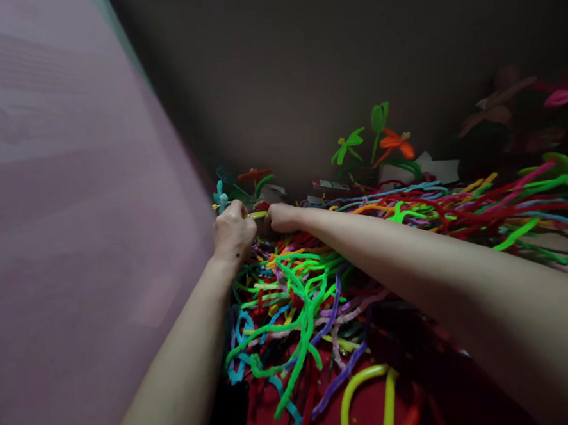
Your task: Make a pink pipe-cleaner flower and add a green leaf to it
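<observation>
My left hand (234, 231) and my right hand (281, 218) reach far forward over a heap of bright pipe cleaners (299, 301). Both hands are closed, and a short yellow-green pipe cleaner (258, 215) spans the gap between them, pinched at each end. A small light-blue pipe-cleaner flower (220, 198) stands just left of my left hand. Green, orange, purple, blue and red strands lie tangled under my forearms.
A pale pink surface (73, 219) fills the left side. Finished pipe-cleaner flowers, green (348, 146) and orange (395, 143), stand at the back by white paper (435, 170). More strands (480, 203) run right. A red surface (363, 406) lies near me. Pink flowers (563, 96) sit far right.
</observation>
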Tool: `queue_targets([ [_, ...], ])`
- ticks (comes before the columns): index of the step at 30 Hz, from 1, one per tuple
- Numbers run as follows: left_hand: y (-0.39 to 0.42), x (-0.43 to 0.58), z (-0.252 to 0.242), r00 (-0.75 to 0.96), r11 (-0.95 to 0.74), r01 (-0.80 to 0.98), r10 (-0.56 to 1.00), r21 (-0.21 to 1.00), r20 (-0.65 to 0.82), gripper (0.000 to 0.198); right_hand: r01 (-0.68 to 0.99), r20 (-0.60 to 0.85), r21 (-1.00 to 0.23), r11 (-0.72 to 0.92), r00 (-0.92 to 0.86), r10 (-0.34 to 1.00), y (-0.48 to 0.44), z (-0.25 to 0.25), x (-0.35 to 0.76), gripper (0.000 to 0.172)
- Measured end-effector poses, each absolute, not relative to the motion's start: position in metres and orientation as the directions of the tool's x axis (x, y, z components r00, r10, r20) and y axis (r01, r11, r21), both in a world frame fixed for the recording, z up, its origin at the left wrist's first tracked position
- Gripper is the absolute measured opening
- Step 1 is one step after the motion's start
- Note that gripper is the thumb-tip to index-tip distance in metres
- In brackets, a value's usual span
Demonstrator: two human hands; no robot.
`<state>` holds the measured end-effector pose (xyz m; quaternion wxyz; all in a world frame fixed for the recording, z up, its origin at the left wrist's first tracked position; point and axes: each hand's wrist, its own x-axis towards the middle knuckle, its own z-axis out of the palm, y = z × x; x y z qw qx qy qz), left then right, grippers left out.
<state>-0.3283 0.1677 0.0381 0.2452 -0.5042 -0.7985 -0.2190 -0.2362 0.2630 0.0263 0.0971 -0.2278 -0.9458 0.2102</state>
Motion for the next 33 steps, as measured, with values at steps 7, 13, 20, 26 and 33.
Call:
queue_targets([
  [7,0.158,-0.327,0.038,-0.411,0.3,0.912,0.686,0.28,0.601,0.015,0.406,-0.031,-0.491,0.771,-0.893,0.45,0.248,0.053,-0.214,0.028],
  [13,0.139,-0.312,0.059,-0.537,0.152,0.789,0.643,0.596,0.547,0.025,0.388,0.13,-0.572,0.723,-0.827,0.546,0.235,0.084,-0.182,0.013],
  [20,0.102,-0.257,0.098,-0.542,-0.133,0.537,0.703,0.833,0.461,0.03,0.248,0.226,-0.772,0.585,-0.753,0.618,0.181,0.118,-0.116,0.041],
  [26,0.05,-0.167,0.113,-0.402,-0.287,0.405,0.797,0.868,0.451,0.02,-0.162,0.393,-0.902,0.401,-0.691,0.606,0.112,0.11,-0.03,0.022],
  [33,0.007,-0.073,0.089,-0.144,-0.246,0.236,0.948,0.94,0.284,0.019,-0.435,0.365,-0.892,0.12,-0.538,0.76,0.07,0.057,0.078,0.016],
])
